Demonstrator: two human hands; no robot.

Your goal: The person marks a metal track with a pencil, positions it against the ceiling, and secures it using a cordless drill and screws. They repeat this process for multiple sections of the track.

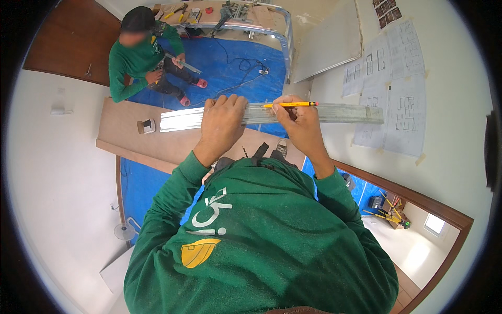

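A long galvanized metal channel (345,113) lies crosswise in front of me, its left end shining brightly. My left hand (221,123) is closed over the channel left of its middle, with the fingers curled over the far edge. A yellow pencil (300,104) is pinched in my right hand (299,123), its point toward the left and close to the metal's surface. The right hand rests at the channel, its lower fingers partly hidden. Whether the tip touches the metal I cannot tell.
A wooden board (130,123) with a small dark-and-white box (146,126) stretches below the channel. Beyond it, a co-worker (138,65) in green holds a short metal piece on blue sheeting (251,57). A tool-laden workbench (261,18) stands behind; drawings (410,104) hang on the right wall.
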